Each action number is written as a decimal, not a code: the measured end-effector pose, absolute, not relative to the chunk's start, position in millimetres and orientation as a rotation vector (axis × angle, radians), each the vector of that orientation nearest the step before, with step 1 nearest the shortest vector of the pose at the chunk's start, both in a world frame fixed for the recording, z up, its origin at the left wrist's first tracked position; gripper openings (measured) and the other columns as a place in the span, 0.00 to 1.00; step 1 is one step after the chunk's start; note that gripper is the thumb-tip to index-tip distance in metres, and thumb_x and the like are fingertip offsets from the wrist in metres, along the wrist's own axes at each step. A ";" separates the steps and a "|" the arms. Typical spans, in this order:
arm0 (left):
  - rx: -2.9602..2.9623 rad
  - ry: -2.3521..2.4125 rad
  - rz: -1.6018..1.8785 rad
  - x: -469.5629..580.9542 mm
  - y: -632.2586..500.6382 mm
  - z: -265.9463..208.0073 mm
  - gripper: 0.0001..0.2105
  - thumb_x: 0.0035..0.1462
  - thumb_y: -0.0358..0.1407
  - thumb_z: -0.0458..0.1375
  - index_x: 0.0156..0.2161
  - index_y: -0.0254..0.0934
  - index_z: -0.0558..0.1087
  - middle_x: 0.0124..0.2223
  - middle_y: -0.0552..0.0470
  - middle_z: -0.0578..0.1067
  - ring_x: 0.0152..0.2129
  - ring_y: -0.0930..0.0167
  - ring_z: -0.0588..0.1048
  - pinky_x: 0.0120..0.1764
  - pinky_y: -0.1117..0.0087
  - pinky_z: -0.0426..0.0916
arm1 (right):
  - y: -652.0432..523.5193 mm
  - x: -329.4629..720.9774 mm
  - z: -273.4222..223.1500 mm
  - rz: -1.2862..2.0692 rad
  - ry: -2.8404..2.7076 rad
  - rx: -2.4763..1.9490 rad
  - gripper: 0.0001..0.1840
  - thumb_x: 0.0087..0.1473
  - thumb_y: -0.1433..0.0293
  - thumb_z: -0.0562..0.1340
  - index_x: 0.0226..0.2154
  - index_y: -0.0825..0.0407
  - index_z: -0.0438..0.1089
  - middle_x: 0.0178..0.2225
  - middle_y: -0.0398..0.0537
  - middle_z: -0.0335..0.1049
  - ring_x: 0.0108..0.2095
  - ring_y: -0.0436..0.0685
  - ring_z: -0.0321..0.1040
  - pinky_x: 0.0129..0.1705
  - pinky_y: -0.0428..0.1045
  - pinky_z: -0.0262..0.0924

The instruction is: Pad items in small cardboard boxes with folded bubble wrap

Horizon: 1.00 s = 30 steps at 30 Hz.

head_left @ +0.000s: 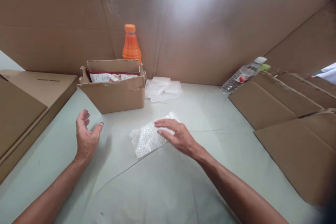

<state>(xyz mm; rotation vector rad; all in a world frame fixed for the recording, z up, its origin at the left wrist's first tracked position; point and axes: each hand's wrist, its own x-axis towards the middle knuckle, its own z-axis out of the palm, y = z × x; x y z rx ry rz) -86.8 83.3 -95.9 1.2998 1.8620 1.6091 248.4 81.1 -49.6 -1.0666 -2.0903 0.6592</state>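
A flat piece of bubble wrap [149,136] lies at an angle on the pale table cover [147,189]. Over its right end reaches my right hand [177,134], fingers stretched out and thumb apart; whether it touches the wrap I cannot tell. My left hand [88,134] is to the left of the wrap, raised above the cover, with fingers curved, thumb apart and nothing held. Just beyond the left hand stands an open cardboard box [120,96] with printed packets [105,77] inside.
Behind the box stands an orange bottle [131,45]. Translucent plastic sheets [168,89] lie beside the box. At the right, a clear bottle [243,75] leans by open cardboard boxes [296,147]. A flat carton [52,87] is at the left, and a cardboard wall [199,35] closes the back.
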 end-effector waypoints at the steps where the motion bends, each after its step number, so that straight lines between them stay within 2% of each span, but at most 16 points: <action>1: 1.315 1.887 1.557 -83.5 74.2 -95.2 0.37 0.50 0.41 0.66 0.65 0.42 0.62 0.68 0.39 0.65 0.64 0.52 0.66 0.64 0.46 0.63 | 96.9 255.2 -49.5 0.576 -2.073 -1.144 0.12 0.65 0.63 0.61 0.46 0.44 0.79 0.48 0.47 0.81 0.51 0.60 0.77 0.57 0.59 0.69; 3: 1.317 1.943 1.434 -78.3 62.6 -97.4 0.36 0.51 0.40 0.65 0.65 0.44 0.63 0.67 0.40 0.66 0.62 0.51 0.68 0.56 0.48 0.71 | 135.2 266.6 -50.7 0.403 -2.066 -1.296 0.13 0.64 0.68 0.59 0.44 0.46 0.79 0.49 0.49 0.80 0.51 0.62 0.76 0.57 0.61 0.68; 5: 1.333 1.971 1.326 -75.0 59.1 -102.6 0.34 0.52 0.40 0.63 0.65 0.44 0.64 0.66 0.39 0.66 0.62 0.50 0.68 0.46 0.56 0.77 | 175.9 268.9 -54.1 0.292 -2.096 -1.380 0.15 0.61 0.72 0.58 0.43 0.47 0.80 0.50 0.51 0.80 0.53 0.65 0.74 0.58 0.64 0.65; 7: 1.387 1.960 1.271 -73.3 60.2 -107.2 0.32 0.53 0.39 0.62 0.64 0.43 0.66 0.66 0.39 0.66 0.62 0.51 0.67 0.37 0.64 0.76 | 213.2 260.7 -60.0 0.258 -2.122 -1.396 0.15 0.58 0.74 0.60 0.42 0.48 0.80 0.51 0.54 0.79 0.53 0.68 0.71 0.59 0.66 0.62; 9: 1.445 1.938 1.256 -72.8 61.9 -109.4 0.29 0.53 0.38 0.62 0.62 0.44 0.69 0.66 0.41 0.65 0.63 0.52 0.66 0.32 0.68 0.74 | 243.9 247.5 -67.1 0.233 -2.133 -1.402 0.13 0.54 0.74 0.63 0.41 0.50 0.80 0.53 0.56 0.77 0.54 0.70 0.69 0.59 0.66 0.60; 12: 1.479 1.941 1.229 -73.3 62.0 -109.3 0.25 0.55 0.36 0.61 0.60 0.44 0.71 0.67 0.42 0.65 0.62 0.54 0.68 0.29 0.71 0.71 | 275.4 236.4 -74.4 0.213 -2.090 -1.425 0.07 0.50 0.75 0.65 0.33 0.52 0.79 0.51 0.60 0.77 0.53 0.70 0.68 0.58 0.66 0.58; 14: 1.482 1.953 1.207 -74.4 61.1 -109.3 0.24 0.56 0.37 0.60 0.59 0.44 0.72 0.67 0.43 0.65 0.61 0.55 0.69 0.29 0.71 0.71 | 284.7 242.0 -72.1 0.189 -2.006 -1.447 0.06 0.52 0.74 0.63 0.30 0.52 0.78 0.48 0.59 0.78 0.51 0.69 0.70 0.59 0.66 0.58; 17: 1.502 1.953 1.208 -76.4 60.9 -111.1 0.24 0.56 0.37 0.60 0.59 0.44 0.72 0.66 0.42 0.66 0.60 0.55 0.69 0.28 0.71 0.72 | 279.8 266.3 -52.5 0.117 -1.828 -1.453 0.15 0.64 0.69 0.53 0.41 0.52 0.76 0.50 0.56 0.77 0.51 0.63 0.71 0.57 0.61 0.62; 19: 1.518 1.947 1.225 -77.1 61.2 -112.0 0.24 0.56 0.38 0.60 0.59 0.43 0.72 0.66 0.41 0.67 0.60 0.54 0.70 0.28 0.71 0.72 | 266.6 285.5 -30.7 0.062 -1.666 -1.354 0.18 0.68 0.65 0.50 0.45 0.51 0.74 0.47 0.53 0.77 0.48 0.59 0.72 0.52 0.56 0.66; 22: 1.561 1.954 1.288 -75.6 59.5 -108.7 0.25 0.57 0.38 0.59 0.60 0.41 0.71 0.66 0.39 0.67 0.61 0.53 0.69 0.26 0.71 0.70 | 240.5 307.6 3.5 0.015 -1.439 -1.113 0.13 0.66 0.60 0.57 0.40 0.49 0.73 0.36 0.46 0.74 0.38 0.54 0.71 0.43 0.52 0.67; 24: 1.610 1.962 1.351 -71.8 55.7 -101.3 0.24 0.57 0.38 0.59 0.60 0.41 0.71 0.66 0.40 0.67 0.62 0.53 0.68 0.24 0.72 0.68 | 222.8 314.6 21.2 0.044 -1.383 -1.027 0.13 0.65 0.57 0.59 0.38 0.48 0.72 0.32 0.43 0.70 0.34 0.53 0.70 0.39 0.50 0.66; 26: 1.676 1.936 1.403 -64.8 49.7 -89.4 0.24 0.57 0.38 0.60 0.59 0.43 0.71 0.66 0.41 0.67 0.63 0.53 0.67 0.28 0.70 0.72 | 205.5 314.6 32.9 0.126 -1.387 -0.991 0.14 0.66 0.56 0.58 0.38 0.48 0.71 0.31 0.43 0.68 0.32 0.52 0.69 0.36 0.50 0.67; 28: 1.764 1.833 1.431 -54.2 42.5 -73.5 0.23 0.57 0.39 0.61 0.59 0.43 0.71 0.65 0.42 0.68 0.63 0.53 0.67 0.43 0.61 0.77 | 187.1 307.4 39.6 0.248 -1.413 -0.965 0.14 0.66 0.55 0.58 0.38 0.48 0.70 0.32 0.43 0.69 0.31 0.52 0.69 0.35 0.50 0.67; 30: 1.831 1.652 1.429 -39.7 35.7 -54.5 0.25 0.57 0.41 0.63 0.60 0.43 0.70 0.64 0.43 0.69 0.62 0.54 0.68 0.59 0.51 0.70 | 166.7 293.7 43.6 0.402 -1.444 -0.954 0.14 0.64 0.55 0.61 0.38 0.47 0.70 0.31 0.42 0.70 0.30 0.51 0.69 0.33 0.49 0.68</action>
